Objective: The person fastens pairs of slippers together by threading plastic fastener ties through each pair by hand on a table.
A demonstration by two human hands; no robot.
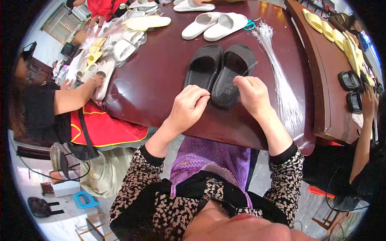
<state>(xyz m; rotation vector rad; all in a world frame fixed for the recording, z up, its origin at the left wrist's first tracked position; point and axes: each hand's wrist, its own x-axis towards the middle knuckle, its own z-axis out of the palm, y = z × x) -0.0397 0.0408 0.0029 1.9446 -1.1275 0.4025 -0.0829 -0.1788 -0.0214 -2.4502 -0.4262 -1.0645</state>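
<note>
A pair of black slide slippers lies side by side before me, the left slipper (pixel 204 66) touching the right slipper (pixel 233 76), open toes pointing away. My left hand (pixel 188 105) is closed in a pinch by the heel end, thumb against forefinger. Over the right slipper's outer edge, my right hand (pixel 253 94) pinches too, fingers curled in. Something thin and pale may run between the two pinches, too fine to make out. To the right fans a long bundle of thin white plastic ties (pixel 279 76).
Beyond the black pair sit white slippers (pixel 226 27) and teal-handled scissors (pixel 249 25). Bagged white and yellow slippers (pixel 124 48) crowd the table's left side, where a co-worker's hand (pixel 96 79) touches one. On the right, another co-worker's hand (pixel 369 100) is beside black slippers (pixel 354 102).
</note>
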